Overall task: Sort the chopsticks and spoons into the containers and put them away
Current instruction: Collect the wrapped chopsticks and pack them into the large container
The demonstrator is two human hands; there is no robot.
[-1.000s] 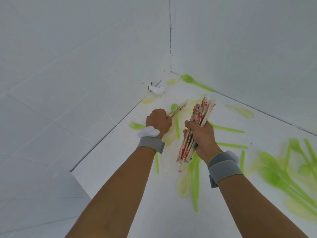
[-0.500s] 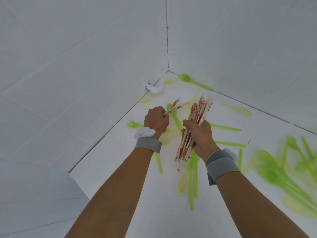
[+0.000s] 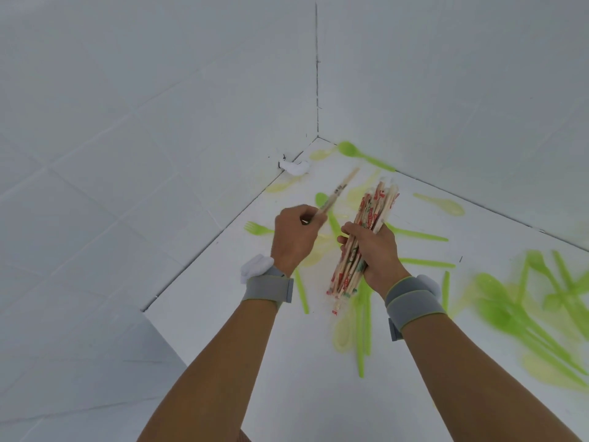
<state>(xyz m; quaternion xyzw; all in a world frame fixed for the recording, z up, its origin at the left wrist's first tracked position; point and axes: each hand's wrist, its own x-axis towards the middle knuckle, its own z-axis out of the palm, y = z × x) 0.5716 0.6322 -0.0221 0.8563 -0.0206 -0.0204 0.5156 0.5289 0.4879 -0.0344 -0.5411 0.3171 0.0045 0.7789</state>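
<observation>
Left hand [image 3: 294, 239] pinches one wrapped wooden chopstick pair [image 3: 337, 194]; right hand [image 3: 376, 253] grips a bundle of paper-wrapped chopsticks [image 3: 360, 240], too many to count.

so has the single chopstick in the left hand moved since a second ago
Yes. The single chopstick, pinched by the left hand, has swung up: its tip now points toward the white lump at the wall's foot, farther from the bundle.

Chopsticks [image 3: 360, 244] wood in printed paper sleeves; spoons [image 3: 363, 156] translucent green plastic; tabletop [image 3: 287, 362] smooth matt white.
</observation>
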